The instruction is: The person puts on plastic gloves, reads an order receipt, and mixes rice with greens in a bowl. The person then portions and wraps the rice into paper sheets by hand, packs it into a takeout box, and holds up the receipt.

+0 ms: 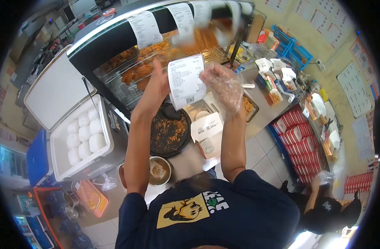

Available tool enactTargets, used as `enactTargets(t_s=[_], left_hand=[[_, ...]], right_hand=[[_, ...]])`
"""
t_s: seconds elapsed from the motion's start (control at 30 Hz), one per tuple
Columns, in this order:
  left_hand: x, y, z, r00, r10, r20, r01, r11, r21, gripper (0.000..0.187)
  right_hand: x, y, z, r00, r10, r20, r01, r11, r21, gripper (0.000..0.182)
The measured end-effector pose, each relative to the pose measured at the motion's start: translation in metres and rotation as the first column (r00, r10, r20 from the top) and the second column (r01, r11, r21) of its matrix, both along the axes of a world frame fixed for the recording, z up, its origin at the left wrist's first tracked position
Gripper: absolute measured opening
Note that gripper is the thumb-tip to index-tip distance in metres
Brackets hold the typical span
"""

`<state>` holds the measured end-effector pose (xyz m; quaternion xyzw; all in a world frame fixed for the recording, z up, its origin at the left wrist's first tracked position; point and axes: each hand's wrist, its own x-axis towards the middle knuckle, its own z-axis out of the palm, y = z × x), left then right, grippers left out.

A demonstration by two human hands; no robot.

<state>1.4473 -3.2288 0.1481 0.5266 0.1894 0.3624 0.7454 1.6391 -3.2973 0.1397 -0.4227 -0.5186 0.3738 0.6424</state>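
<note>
A printed paper receipt point(186, 81) is held up in front of my chest. My right hand point(224, 85), in a clear plastic glove, pinches its right edge. At its left edge is my bare left hand point(156, 89), thumb raised, with the other fingers partly hidden behind the paper. Below the receipt lies a round black pan point(169, 140) with fried crumbs. To its right stands an open white paper box point(207, 129) with a small lidded tub inside. A round container point(159, 171) with a bagged item sits by my left forearm.
A glass display case point(127, 79) of fried food stands ahead, with receipts point(144, 28) hanging from its top. On the left, an open cooler point(80, 143) holds white wrapped rounds. Filled boxes point(273, 83) and red box stacks point(294, 141) are on the right. A co-worker point(329, 207) bends nearby.
</note>
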Motion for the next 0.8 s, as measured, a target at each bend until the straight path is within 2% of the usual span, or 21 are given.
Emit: enactTargets(t_s=[0.07, 0.17, 0.23, 0.27, 0.3, 0.37, 0.4, 0.53, 0.73, 0.8], left_hand=[[0.02, 0.005, 0.003, 1.0, -0.009, 0.027, 0.006, 0.994, 0.105, 0.05], [0.041, 0.01, -0.005, 0.993, -0.049, 0.109, 0.043, 0.998, 0.054, 0.057], [0.048, 0.004, 0.001, 0.992, -0.048, 0.116, 0.042, 0.998, 0.053, 0.057], [0.05, 0.004, 0.003, 0.981, -0.091, 0.171, 0.086, 0.996, 0.039, 0.058], [0.051, 0.003, 0.005, 0.966, -0.127, 0.226, 0.125, 0.992, 0.027, 0.059], [0.047, 0.002, 0.014, 0.957, -0.138, 0.255, 0.141, 0.99, 0.004, 0.06], [0.044, 0.002, 0.017, 0.937, -0.192, 0.293, 0.196, 0.981, 0.016, 0.06], [0.034, 0.006, 0.023, 0.875, -0.3, 0.38, 0.318, 0.948, 0.015, 0.062], [0.029, 0.013, 0.028, 0.873, -0.278, 0.401, 0.297, 0.955, 0.016, 0.063], [0.029, 0.015, 0.031, 0.876, -0.27, 0.401, 0.278, 0.96, 0.04, 0.064]], right_hand=[[-0.002, -0.016, -0.004, 1.0, -0.013, -0.002, 0.013, 1.0, -0.011, 0.016], [-0.014, -0.035, -0.017, 0.999, 0.005, -0.048, -0.007, 0.999, -0.052, 0.021], [-0.03, -0.046, -0.019, 0.982, 0.063, -0.18, -0.076, 0.995, -0.064, 0.031], [-0.027, -0.048, -0.029, 0.983, 0.085, -0.161, -0.109, 0.983, -0.147, 0.035], [-0.025, -0.051, -0.035, 0.983, 0.089, -0.159, -0.113, 0.982, -0.15, 0.035], [-0.025, -0.057, -0.044, 0.993, 0.087, -0.076, -0.108, 0.931, -0.349, 0.032], [-0.029, -0.058, -0.053, 0.989, 0.059, -0.137, -0.104, 0.93, -0.353, 0.03], [-0.031, -0.064, -0.069, 0.994, 0.045, -0.097, -0.071, 0.957, -0.283, 0.029], [-0.034, -0.073, -0.056, 0.998, 0.018, -0.063, -0.038, 0.94, -0.339, 0.027], [-0.034, -0.075, -0.054, 0.994, 0.004, -0.112, -0.042, 0.94, -0.338, 0.028]])
